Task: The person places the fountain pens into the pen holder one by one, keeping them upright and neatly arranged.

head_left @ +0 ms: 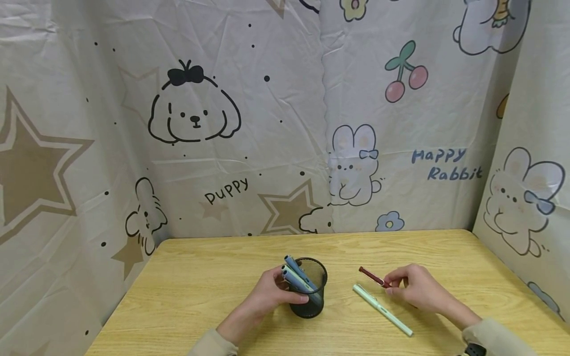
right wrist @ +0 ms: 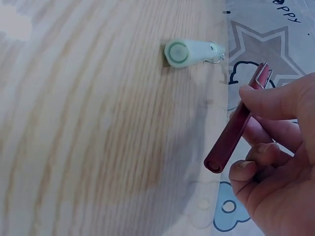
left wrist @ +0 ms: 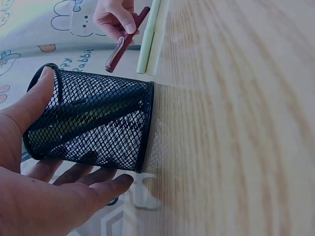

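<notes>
My left hand (head_left: 266, 295) grips a black mesh pen holder (head_left: 308, 307) round its left side, thumb in front near the rim. The holder stands upright on the table; several blue and light green pens (head_left: 297, 281) lean to the left inside it. To the right, my right hand (head_left: 422, 288) pinches a dark red pen (head_left: 370, 275) between thumb and fingers. In the right wrist view the red pen (right wrist: 229, 136) appears tilted, its metal clip at the far end. A light green pen (head_left: 384, 311) lies on the table between the holder and my right hand.
The wood-grain table (head_left: 213, 267) carries all these things. Behind it and at both sides hangs a pale printed cloth (head_left: 285, 138) with puppies, rabbits and stars, close to the table's edges.
</notes>
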Tool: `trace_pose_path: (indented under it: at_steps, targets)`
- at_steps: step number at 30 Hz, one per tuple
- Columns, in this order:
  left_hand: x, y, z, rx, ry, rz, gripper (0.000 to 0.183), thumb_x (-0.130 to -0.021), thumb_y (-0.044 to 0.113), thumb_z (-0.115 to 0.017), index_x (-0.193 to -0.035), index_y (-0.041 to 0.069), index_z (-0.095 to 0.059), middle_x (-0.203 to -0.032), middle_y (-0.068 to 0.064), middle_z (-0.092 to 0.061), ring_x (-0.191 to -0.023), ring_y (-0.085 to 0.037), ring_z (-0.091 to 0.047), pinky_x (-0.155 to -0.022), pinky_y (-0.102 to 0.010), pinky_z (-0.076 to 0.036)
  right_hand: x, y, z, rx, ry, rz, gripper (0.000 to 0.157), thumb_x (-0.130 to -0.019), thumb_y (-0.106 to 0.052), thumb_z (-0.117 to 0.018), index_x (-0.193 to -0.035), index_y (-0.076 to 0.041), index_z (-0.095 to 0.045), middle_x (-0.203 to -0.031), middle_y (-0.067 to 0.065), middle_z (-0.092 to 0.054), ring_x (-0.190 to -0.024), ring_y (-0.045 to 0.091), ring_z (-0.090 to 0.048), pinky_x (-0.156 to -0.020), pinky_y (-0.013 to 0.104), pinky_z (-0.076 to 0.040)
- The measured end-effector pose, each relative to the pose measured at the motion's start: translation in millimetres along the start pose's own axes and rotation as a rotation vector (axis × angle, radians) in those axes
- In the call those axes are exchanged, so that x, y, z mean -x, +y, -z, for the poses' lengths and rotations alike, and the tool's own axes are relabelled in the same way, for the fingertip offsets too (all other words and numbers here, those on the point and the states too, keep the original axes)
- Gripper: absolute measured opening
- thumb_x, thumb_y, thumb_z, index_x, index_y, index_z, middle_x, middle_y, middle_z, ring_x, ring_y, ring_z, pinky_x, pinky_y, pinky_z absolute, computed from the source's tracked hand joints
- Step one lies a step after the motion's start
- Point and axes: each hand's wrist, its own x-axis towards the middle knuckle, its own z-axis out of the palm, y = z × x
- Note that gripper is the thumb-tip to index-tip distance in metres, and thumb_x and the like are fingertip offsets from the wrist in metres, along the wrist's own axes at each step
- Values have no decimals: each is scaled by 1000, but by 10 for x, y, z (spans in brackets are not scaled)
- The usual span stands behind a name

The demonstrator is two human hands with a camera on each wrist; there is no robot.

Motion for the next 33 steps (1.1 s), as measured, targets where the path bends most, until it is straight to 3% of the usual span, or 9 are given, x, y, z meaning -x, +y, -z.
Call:
trace_pose_path:
  at_steps: [17, 33]
  targets:
    - [-8, -5, 11, 8, 2, -4, 70, -79, 3, -92, -143, 6, -64, -119, -9, -72, -112, -26, -68, -97, -37, -55, -39, -170, -17, -85, 89, -78, 15, -86, -10, -83, -100, -4, -81, -78, -4, -67, -55, 6, -40, -49, 23, -34]
    - [-7, -12, 14, 3, -4, 1, 71, -80, 4, -92, -145, 6, -62, -119, -9, -72, -112, -27, -68, -98, -38, -55, -29, -312, -65, -196, 129, -84, 18, -87, -10, -85, -102, -1, -81, -80, -1, -69, -54, 5, -36, -49, 23, -32]
